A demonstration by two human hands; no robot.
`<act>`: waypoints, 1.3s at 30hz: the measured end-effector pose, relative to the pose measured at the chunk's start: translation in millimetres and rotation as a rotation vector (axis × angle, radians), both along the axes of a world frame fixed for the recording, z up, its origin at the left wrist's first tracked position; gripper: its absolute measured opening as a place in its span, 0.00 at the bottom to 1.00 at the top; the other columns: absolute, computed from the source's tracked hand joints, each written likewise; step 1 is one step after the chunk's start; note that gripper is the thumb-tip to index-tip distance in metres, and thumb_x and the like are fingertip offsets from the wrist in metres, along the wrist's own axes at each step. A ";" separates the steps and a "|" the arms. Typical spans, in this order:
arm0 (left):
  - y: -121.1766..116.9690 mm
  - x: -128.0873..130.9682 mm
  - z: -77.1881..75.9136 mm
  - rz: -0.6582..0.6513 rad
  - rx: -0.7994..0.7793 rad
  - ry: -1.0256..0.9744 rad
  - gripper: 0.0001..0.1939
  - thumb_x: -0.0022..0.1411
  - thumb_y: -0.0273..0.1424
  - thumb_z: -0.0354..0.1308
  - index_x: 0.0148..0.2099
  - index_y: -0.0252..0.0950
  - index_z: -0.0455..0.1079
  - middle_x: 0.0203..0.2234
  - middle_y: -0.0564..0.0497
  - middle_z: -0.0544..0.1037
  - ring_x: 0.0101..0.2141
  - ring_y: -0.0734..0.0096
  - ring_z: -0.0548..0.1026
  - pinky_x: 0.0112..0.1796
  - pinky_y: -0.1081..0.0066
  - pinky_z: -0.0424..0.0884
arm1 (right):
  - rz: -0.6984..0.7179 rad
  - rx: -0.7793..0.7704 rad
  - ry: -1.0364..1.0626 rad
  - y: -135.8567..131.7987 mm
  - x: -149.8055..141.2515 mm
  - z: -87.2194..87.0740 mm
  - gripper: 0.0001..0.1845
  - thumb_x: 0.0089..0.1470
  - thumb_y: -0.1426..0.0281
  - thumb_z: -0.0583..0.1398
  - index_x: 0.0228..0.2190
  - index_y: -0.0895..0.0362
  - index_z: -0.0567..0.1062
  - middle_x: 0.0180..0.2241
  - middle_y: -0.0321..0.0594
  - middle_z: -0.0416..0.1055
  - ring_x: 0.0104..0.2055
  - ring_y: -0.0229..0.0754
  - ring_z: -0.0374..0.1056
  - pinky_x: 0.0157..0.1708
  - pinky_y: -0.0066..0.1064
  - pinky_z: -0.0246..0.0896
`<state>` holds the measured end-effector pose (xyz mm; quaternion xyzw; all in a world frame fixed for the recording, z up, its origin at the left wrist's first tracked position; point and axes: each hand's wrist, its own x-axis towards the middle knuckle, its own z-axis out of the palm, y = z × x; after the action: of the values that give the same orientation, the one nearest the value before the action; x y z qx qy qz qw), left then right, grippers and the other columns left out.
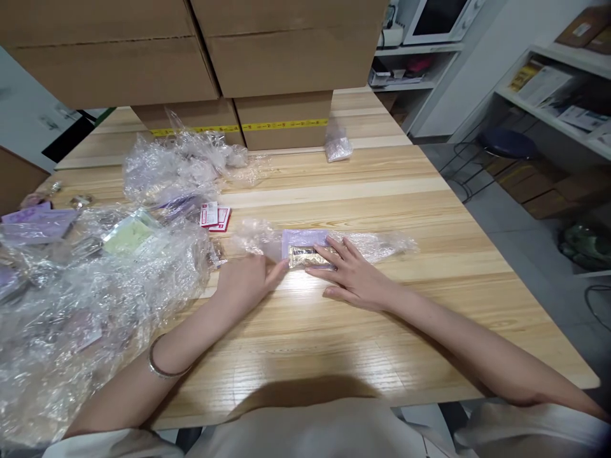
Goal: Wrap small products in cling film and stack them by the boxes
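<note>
A lilac card or packet (308,236) lies flat on the table inside clear plastic wrap (386,243), with a gold, dark-edged bar-like piece (301,256) on top of it. My right hand (351,273) rests on the gold piece and the wrap, its fingers spread and stretched out. Beside the left end of the packet is my left hand (245,277). Its fingers are curled at the edge of the wrap, partly hidden, and its thumb points at the gold piece's left corner.
A large heap of crumpled clear plastic (143,299) covers the table's left side. Red-and-white cards (219,218) lie at its edge. Stacked cardboard boxes (286,117) stand at the back, beside a small clear bag (338,149). A stool (506,143) and shelves are at right.
</note>
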<state>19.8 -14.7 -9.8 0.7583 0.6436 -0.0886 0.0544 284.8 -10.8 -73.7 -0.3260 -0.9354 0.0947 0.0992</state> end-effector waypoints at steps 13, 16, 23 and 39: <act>5.3 43.8 -57.1 -0.538 0.230 -0.423 0.26 0.73 0.36 0.44 0.69 0.34 0.54 0.67 0.39 0.56 0.68 0.52 0.50 0.64 0.51 0.54 | -0.047 -0.063 0.353 11.0 5.4 -11.4 0.14 0.63 0.70 0.56 0.44 0.47 0.79 0.56 0.40 0.69 0.64 0.49 0.58 0.65 0.58 0.43; 9.6 43.5 -60.3 -0.515 0.233 -0.368 0.33 0.68 0.47 0.50 0.68 0.36 0.56 0.66 0.37 0.57 0.67 0.43 0.49 0.62 0.45 0.55 | -0.186 -0.007 0.459 17.7 10.1 -15.0 0.07 0.59 0.66 0.61 0.40 0.52 0.76 0.50 0.45 0.72 0.60 0.51 0.63 0.58 0.52 0.57; 24.1 49.2 -60.6 -0.529 0.348 -0.180 0.23 0.71 0.36 0.49 0.65 0.36 0.61 0.57 0.36 0.69 0.58 0.46 0.67 0.55 0.50 0.66 | -0.363 0.408 0.180 4.0 0.5 4.4 0.08 0.59 0.67 0.60 0.40 0.57 0.72 0.40 0.48 0.73 0.41 0.50 0.67 0.39 0.41 0.59; 18.2 44.7 -60.7 -0.647 0.279 -0.176 0.30 0.68 0.21 0.45 0.69 0.40 0.53 0.66 0.44 0.59 0.66 0.45 0.55 0.59 0.44 0.57 | -0.672 -0.265 0.568 17.4 22.1 -3.9 0.30 0.67 0.52 0.43 0.50 0.57 0.74 0.43 0.48 0.77 0.50 0.55 0.71 0.50 0.48 0.66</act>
<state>64.5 3.5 -70.4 0.9276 0.3690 0.0531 -0.0250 306.9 6.6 -77.7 -0.5824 -0.6933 0.2617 0.3343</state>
